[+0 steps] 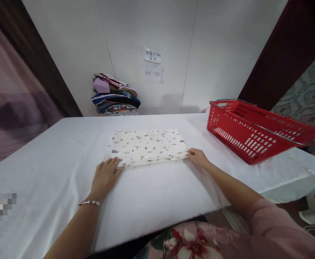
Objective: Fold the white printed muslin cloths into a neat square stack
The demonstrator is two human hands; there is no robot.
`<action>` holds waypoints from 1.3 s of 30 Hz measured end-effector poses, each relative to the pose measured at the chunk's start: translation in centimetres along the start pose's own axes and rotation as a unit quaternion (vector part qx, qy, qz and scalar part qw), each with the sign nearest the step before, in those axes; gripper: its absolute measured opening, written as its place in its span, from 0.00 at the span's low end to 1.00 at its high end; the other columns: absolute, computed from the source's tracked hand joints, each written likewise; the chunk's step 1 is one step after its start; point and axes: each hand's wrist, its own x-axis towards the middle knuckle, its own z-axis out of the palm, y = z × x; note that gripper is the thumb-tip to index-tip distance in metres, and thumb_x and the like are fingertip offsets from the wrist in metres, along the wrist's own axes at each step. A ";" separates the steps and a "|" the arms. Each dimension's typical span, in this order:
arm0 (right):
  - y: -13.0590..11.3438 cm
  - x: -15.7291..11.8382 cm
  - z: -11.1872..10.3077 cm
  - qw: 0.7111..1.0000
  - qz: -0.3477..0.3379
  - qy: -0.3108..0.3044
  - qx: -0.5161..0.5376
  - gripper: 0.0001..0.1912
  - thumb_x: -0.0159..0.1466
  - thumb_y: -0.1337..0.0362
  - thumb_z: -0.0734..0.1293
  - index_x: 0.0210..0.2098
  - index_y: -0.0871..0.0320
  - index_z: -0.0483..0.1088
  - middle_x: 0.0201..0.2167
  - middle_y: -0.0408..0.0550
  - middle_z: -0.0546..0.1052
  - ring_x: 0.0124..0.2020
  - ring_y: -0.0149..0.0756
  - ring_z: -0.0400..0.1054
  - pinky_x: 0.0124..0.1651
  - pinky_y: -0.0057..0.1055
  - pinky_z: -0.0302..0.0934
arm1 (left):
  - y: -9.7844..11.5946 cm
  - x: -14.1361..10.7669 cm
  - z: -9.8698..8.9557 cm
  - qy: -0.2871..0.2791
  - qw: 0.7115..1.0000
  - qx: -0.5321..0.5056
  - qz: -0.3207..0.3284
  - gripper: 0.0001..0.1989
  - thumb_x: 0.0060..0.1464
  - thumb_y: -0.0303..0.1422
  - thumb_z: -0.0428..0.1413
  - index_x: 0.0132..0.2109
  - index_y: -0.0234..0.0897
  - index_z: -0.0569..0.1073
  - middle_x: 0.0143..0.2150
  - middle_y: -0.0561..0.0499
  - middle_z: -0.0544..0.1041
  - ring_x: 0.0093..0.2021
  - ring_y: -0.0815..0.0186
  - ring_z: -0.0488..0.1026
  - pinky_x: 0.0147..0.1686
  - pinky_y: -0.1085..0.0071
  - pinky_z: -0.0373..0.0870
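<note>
Evidently, left hand (106, 177) lies flat to steady folded cloth (149, 144), mid-frame. Right hand (198, 158) pinches its corner, likely for alignment.

A white wall (219, 46) rises behind the table (152, 201)

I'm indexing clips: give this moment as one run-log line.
left hand: on near-left corner of folded cloth | right hand: at its near-right corner | red basket: on table, right | fabric pile: beyond table
</note>
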 end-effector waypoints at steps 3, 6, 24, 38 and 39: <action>0.2 0.7 0.0 0.996 -0.043 0.059 0.047 0.12 0.56 0.62 0.60 0.37 0.56 0.73 0.32 0.43 0.75 0.32 0.33 0.66 0.35 0.27 0.58 | 0.0 0.0 0.0 0.001 1.000 -0.005 -0.001 0.24 0.59 0.43 0.40 0.57 0.38 0.64 0.59 0.47 0.65 0.61 0.57 0.57 0.59 0.56 0.48; 0.7 0.5 0.2 1.000 -0.028 0.012 0.005 0.11 0.56 0.62 0.61 0.35 0.55 0.73 0.29 0.42 0.75 0.30 0.33 0.66 0.35 0.27 0.57 | -0.1 0.0 0.1 0.004 1.000 -0.009 0.000 0.24 0.59 0.43 0.40 0.57 0.38 0.64 0.59 0.46 0.65 0.61 0.57 0.57 0.59 0.55 0.48; 0.3 -0.8 -0.5 0.980 -0.073 -0.070 -0.170 0.17 0.63 0.61 0.57 0.49 0.54 0.69 0.45 0.49 0.73 0.44 0.40 0.66 0.44 0.33 0.58 | 0.0 -0.1 0.0 0.008 1.000 -0.018 0.004 0.23 0.59 0.43 0.41 0.57 0.38 0.64 0.59 0.46 0.66 0.61 0.57 0.57 0.59 0.55 0.48; 1.6 -1.3 -0.7 0.928 -0.276 -0.082 -0.235 0.19 0.63 0.69 0.56 0.51 0.52 0.67 0.54 0.49 0.66 0.53 0.39 0.58 0.52 0.38 0.57 | 2.8 0.7 -0.4 0.027 0.994 -0.040 0.097 0.20 0.58 0.40 0.46 0.55 0.40 0.67 0.58 0.45 0.67 0.60 0.56 0.59 0.60 0.51 0.46; 1.7 -1.0 -0.7 0.924 -0.284 -0.094 -0.240 0.19 0.64 0.69 0.55 0.51 0.53 0.67 0.53 0.49 0.67 0.53 0.39 0.59 0.51 0.38 0.57 | 3.5 1.1 -0.4 0.023 0.992 -0.051 0.113 0.19 0.58 0.39 0.47 0.54 0.40 0.68 0.58 0.45 0.67 0.59 0.56 0.60 0.60 0.52 0.48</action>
